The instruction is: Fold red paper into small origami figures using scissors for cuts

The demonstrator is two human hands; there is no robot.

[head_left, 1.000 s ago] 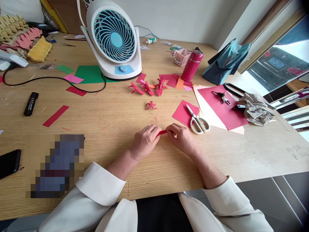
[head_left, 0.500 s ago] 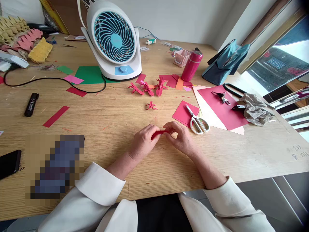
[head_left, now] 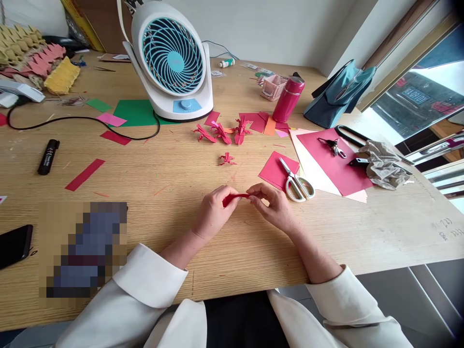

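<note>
Between both hands, just above the wooden table [head_left: 174, 217], is a folded piece of red paper [head_left: 234, 196]. My left hand [head_left: 213, 208] pinches its left part between thumb and fingers. On the other end, my right hand [head_left: 272, 205] grips the narrow tip, with fingers curled in. Beyond the hands sits a small red folded paper figure [head_left: 226, 158]. Farther back lie several more red folded figures [head_left: 222, 133]. White-handled scissors [head_left: 297, 183] rest right of my right hand, partly over a stack of red paper squares [head_left: 276, 169].
A white fan [head_left: 174, 58] stands at the back, its black cable [head_left: 72, 117] running left. A pink-red bottle [head_left: 289, 99] and a teal bag [head_left: 337, 96] are at the back right. On the left lie a black marker [head_left: 48, 157], a red strip [head_left: 85, 175] and a phone [head_left: 14, 246].
My hands have moved slightly apart, and more of the red paper shows between them. The fingers have shifted their hold a little.
</note>
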